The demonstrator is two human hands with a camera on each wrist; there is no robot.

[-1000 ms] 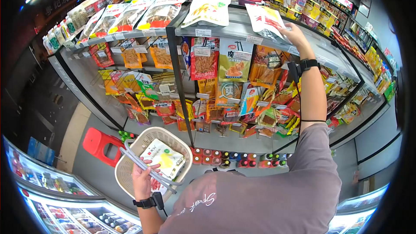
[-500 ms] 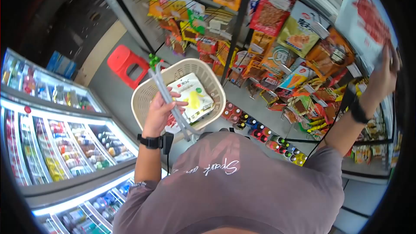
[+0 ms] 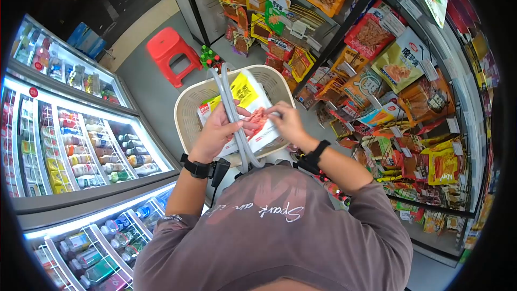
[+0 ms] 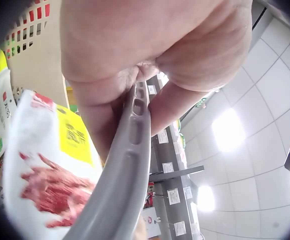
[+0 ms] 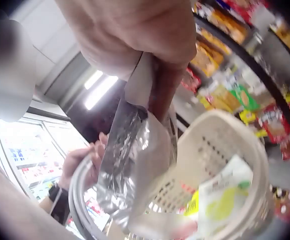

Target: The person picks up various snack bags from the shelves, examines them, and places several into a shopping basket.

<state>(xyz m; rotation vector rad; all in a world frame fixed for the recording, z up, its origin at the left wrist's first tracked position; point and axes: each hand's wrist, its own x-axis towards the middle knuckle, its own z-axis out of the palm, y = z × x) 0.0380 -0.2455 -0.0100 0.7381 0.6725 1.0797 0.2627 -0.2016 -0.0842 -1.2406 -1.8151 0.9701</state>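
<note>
My left hand grips the grey handles of a cream plastic basket. In my right hand, a white snack packet with a yellow label and a picture of red chicken feet is pinched by its edge. It overlaps the basket's opening in the head view, just beyond the handles. Its silvery underside faces the right wrist camera. Inside the basket lies another white packet with a yellow-green picture, mostly hidden in the head view.
Racks of hanging snack packets stand on the right. Lit drink fridges line the left. A red plastic stool stands past the basket, with green-capped bottles on the floor beside it.
My right hand has brought the chicken-feet packet from the shelf top at the right down and left to the basket. The head view has tilted down. My left hand still holds the handles.
</note>
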